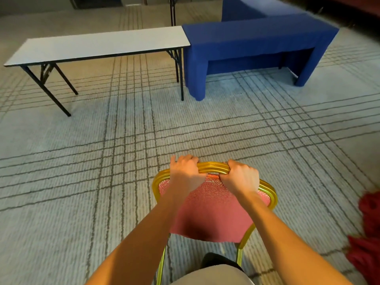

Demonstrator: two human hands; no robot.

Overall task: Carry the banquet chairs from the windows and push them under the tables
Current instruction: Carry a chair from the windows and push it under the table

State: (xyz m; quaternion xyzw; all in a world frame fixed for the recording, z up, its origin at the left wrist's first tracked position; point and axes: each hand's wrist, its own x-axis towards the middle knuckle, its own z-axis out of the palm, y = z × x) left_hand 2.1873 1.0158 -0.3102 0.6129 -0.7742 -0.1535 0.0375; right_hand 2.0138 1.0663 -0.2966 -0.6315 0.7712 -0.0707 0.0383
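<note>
left hand [185, 171] and right hand [240, 177] both curled tight over the gold top rail of the banquet chair [213, 204], close in front | patterned carpet [102, 182] between | white folding table [98, 45] and blue-draped table [257, 38] stand well beyond; red cloth [368, 233] at right edge

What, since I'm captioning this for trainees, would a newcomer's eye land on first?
The left hand and right hand grip the gold top rail of a red banquet chair at bottom centre. Beyond it, across the lined carpet, a bare white table stands on the left, end to end with a blue-draped table on the right.
</note>
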